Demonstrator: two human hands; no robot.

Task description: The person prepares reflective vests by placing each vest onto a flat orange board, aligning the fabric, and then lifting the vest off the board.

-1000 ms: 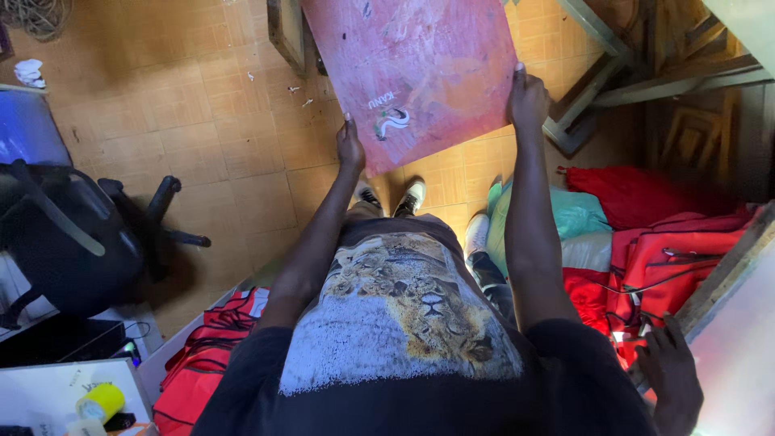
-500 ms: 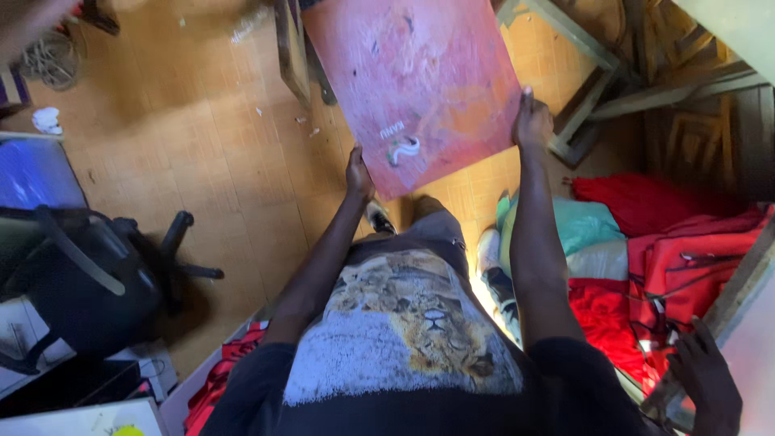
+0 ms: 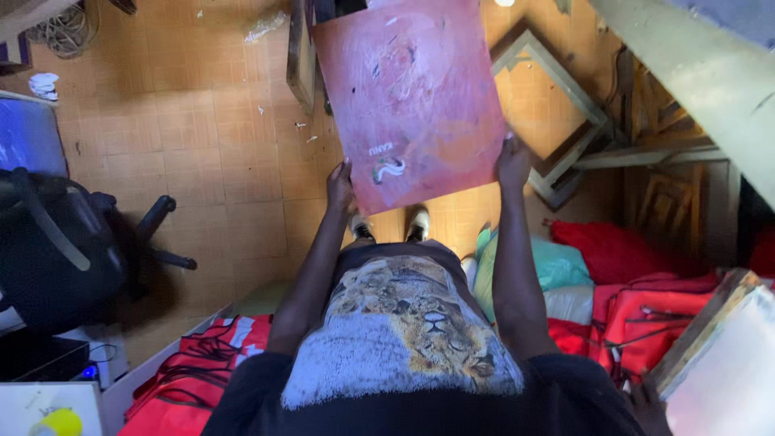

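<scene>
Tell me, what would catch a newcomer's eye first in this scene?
First, the big reddish painted board held up at top centre, the left hand gripping its lower left edge and the right hand its lower right. Below it, the lion print shirt fills the middle. A black office chair stands at left on the wooden floor, with red bags piled at right.

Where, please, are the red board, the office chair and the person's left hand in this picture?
Red board [image 3: 412,97], head view, middle of its painted face.
Office chair [image 3: 56,250], head view, on its dark backrest.
Left hand [image 3: 340,184], head view, back of the hand.
</scene>
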